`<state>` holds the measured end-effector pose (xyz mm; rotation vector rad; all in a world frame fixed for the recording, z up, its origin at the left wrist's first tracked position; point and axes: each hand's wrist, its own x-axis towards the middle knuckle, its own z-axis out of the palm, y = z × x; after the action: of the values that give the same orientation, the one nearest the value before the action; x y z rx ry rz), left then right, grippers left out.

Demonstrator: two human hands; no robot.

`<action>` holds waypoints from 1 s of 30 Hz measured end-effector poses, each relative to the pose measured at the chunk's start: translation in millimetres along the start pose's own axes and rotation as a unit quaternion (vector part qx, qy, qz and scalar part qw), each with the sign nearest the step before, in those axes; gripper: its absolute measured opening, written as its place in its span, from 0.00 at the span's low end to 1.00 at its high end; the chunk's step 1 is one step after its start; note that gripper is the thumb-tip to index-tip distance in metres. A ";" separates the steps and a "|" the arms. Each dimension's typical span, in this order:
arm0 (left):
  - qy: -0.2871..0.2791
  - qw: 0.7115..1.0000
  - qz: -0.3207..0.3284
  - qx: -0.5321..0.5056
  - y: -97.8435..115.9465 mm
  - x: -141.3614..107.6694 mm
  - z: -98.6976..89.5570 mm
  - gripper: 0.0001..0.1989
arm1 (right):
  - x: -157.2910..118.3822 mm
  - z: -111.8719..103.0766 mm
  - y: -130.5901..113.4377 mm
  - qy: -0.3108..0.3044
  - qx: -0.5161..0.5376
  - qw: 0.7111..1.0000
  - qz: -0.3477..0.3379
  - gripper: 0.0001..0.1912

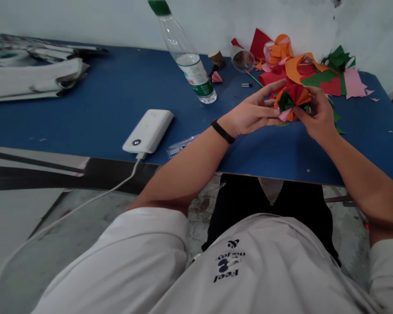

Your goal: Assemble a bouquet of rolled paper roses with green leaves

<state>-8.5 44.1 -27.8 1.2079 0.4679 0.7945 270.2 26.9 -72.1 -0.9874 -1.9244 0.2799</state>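
Between my two hands, above the right part of the blue table (258, 152), is a folded paper flower (294, 98) in red, orange, green and pink. My left hand (255, 109) grips its left side, fingers along the edge and underneath. On the other side my right hand (319, 113) pinches it, thumb pressed near the middle and fingers behind the rim. Parts of the flower are hidden by the fingers. Just behind the hands lies a heap of coloured paper scraps (294, 65).
A water bottle (191, 69) with a green cap stands left of the hands. Nearer the front edge are a white power bank (149, 131) with a cable and a clear ruler (180, 146). A clear cup (242, 60) lies at the back; folded papers (32, 80) lie far left.
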 end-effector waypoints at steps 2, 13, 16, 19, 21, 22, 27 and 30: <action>-0.017 1.000 -0.004 -0.001 -0.7 0.0 -1.8 0.50 | 1.5 -1.9 -8.0 0.053 0.009 0.998 0.011 0.39; -0.065 0.997 -0.025 -0.011 -20.9 10.1 -14.8 0.61 | -1.1 -0.9 -29.2 0.035 -0.067 0.997 0.034 0.26; -0.046 0.999 -0.021 -0.010 -22.0 9.7 -13.4 0.63 | -0.7 2.7 -31.1 0.056 -0.055 0.997 0.013 0.25; -0.029 0.999 -0.015 0.002 -21.8 10.0 -11.3 0.63 | -0.2 2.5 -32.2 0.060 -0.046 0.997 -0.018 0.23; -0.024 1.000 -0.012 0.002 -21.8 10.7 -10.4 0.63 | 0.2 1.3 -31.7 0.057 -0.050 0.997 -0.031 0.21; -0.022 1.000 -0.010 0.000 -22.0 10.9 -9.9 0.62 | 0.4 0.7 -30.6 0.055 -0.055 0.996 -0.034 0.21; -0.026 1.000 -0.009 0.004 -23.9 9.0 -7.0 0.60 | 1.5 -0.3 -21.1 0.038 -0.068 0.996 -0.034 0.23; -0.043 0.999 -0.008 0.019 -26.0 7.4 -7.3 0.61 | 1.9 -2.6 -19.3 0.048 -0.071 0.995 -0.050 0.21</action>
<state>-1.2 50.8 -54.0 1.2662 0.4238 0.7205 261.7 15.2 -58.8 -0.9757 -1.9201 0.0371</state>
